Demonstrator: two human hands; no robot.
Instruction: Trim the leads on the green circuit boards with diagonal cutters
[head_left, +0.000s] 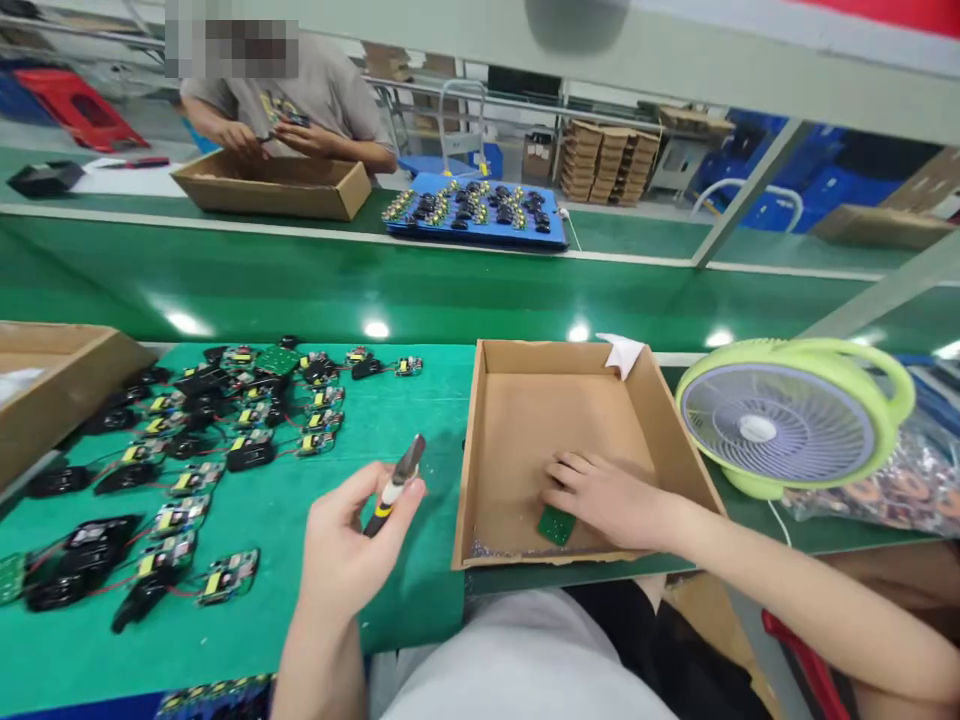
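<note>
My left hand (360, 540) is closed around a small hand tool (394, 487) with a dark metal tip and a white, yellow and black handle; the tip points up and away from me. Inside a shallow cardboard box (517, 400), my right hand (600, 500) has its fingers curled down at a green circuit board (556, 524). Part of that board is covered by the hand, and the thumb is hidden. To the left, rows of small circuit boards (229, 577) with yellow parts are wired to black plastic housings (251, 452) on the green mat (405, 420).
A lime-green fan (757, 425) stands right of the box, with a clear bag of parts (892, 480) behind it. Another cardboard box (67, 390) borders the mat at left. Across the partition, a person (300, 100) handles a part above a box (277, 190), beside a blue tray (480, 232).
</note>
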